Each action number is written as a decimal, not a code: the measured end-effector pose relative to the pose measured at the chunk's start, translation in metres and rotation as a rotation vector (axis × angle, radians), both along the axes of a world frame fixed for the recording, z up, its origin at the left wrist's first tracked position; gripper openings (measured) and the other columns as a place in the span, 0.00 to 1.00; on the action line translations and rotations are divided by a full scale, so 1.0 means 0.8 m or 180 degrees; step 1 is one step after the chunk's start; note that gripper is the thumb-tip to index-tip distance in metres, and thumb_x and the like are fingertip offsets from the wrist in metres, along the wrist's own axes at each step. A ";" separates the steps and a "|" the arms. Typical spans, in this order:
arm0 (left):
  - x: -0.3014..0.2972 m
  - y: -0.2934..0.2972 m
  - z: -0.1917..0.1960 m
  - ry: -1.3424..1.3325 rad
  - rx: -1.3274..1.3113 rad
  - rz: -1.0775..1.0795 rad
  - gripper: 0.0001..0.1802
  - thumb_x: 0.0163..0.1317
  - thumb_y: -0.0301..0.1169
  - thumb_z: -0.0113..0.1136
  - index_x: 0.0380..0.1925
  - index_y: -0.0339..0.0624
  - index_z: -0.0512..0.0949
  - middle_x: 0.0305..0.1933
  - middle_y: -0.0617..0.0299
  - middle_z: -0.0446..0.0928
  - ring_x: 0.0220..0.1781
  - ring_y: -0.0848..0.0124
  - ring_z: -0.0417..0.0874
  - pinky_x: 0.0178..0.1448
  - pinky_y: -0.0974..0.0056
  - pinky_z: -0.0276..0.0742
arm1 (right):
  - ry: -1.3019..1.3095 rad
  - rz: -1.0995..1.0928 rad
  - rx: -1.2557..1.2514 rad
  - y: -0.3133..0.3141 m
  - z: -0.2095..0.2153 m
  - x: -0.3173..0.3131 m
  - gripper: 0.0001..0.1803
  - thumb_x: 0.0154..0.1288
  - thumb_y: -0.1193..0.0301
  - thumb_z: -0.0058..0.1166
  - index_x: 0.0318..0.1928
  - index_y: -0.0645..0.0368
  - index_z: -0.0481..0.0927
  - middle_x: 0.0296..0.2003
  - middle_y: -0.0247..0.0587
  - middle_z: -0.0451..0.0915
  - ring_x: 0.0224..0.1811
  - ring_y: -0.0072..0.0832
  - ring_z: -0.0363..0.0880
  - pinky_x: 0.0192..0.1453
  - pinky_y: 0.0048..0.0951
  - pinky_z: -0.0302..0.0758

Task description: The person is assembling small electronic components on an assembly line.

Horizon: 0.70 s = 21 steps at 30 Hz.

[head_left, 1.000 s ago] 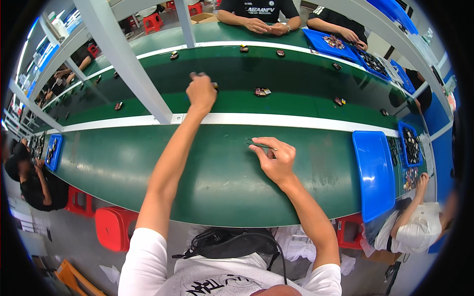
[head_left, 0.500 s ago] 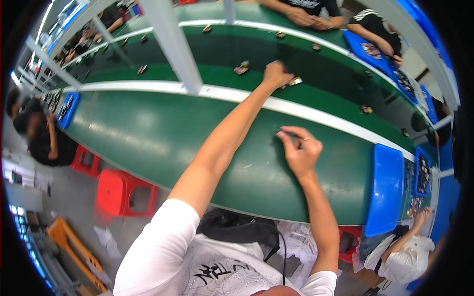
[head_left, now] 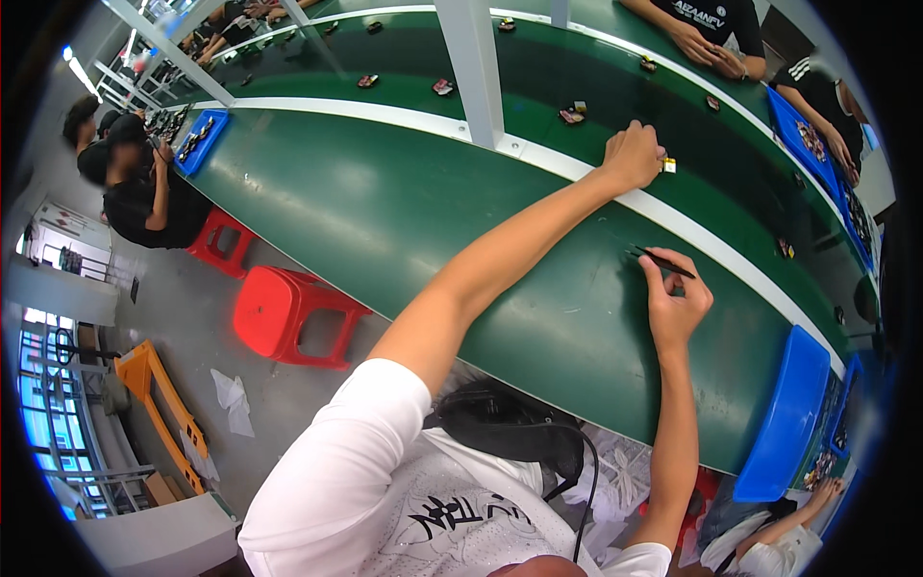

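My left hand (head_left: 633,156) reaches across the white rail to the near side of the green belt. Its fingers are closed on a small electronic part (head_left: 669,165) with a white and yellow tab; the rest is hidden by the fingers. Above the green worktop, my right hand (head_left: 679,300) pinches black tweezers (head_left: 671,263), their tips pointing left. Beyond my left hand, a small part with a pale tab (head_left: 572,115) lies on the belt.
A white post (head_left: 469,77) rises from the rail (head_left: 548,164) left of my hand. A blue tray (head_left: 788,413) lies at the worktop's right end, a blue bin (head_left: 200,142) at its far left. Red stools (head_left: 293,313) stand beside the worktop. Co-workers sit across and at both ends.
The view has swung left, so the scene sits farther right. My left hand has drawn back toward the rail with the small part. The tweezers in my right hand now show more plainly.
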<state>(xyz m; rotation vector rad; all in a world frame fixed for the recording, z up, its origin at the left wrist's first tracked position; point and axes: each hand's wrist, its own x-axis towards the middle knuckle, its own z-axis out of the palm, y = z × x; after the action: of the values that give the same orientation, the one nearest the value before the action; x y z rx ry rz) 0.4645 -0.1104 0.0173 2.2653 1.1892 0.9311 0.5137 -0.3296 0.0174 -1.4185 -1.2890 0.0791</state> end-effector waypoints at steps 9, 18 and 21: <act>-0.139 -0.103 0.011 -0.0613 -0.0364 -0.0784 0.09 0.69 0.28 0.59 0.38 0.32 0.82 0.29 0.50 0.83 0.29 0.60 0.85 0.36 0.60 0.79 | 0.1118 0.0446 -0.0471 -0.008 0.010 0.007 0.09 0.57 0.80 0.73 0.38 0.64 0.87 0.25 0.24 0.80 0.19 0.07 0.58 0.22 0.16 0.52; -0.158 -0.157 -0.003 -0.1184 -0.0939 -0.0870 0.08 0.71 0.24 0.59 0.43 0.29 0.82 0.38 0.55 0.83 0.34 0.70 0.87 0.37 0.68 0.82 | 0.1781 0.0707 -0.0348 -0.013 0.007 -0.012 0.07 0.59 0.81 0.72 0.37 0.64 0.86 0.22 0.21 0.75 0.18 0.05 0.57 0.22 0.16 0.50; -0.158 -0.159 -0.002 -0.1076 -0.0805 -0.1004 0.07 0.70 0.23 0.60 0.43 0.30 0.83 0.36 0.55 0.82 0.32 0.72 0.86 0.35 0.69 0.82 | 0.1405 0.0598 -0.0318 -0.015 0.006 -0.014 0.07 0.59 0.81 0.72 0.37 0.64 0.86 0.22 0.23 0.77 0.17 0.05 0.58 0.21 0.16 0.51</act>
<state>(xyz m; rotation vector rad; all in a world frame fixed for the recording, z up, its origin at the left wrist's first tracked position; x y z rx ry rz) 0.3380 -0.2375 0.0158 1.9259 0.7315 0.9327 0.5026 -0.3415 0.0219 -1.2689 -1.0539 0.5593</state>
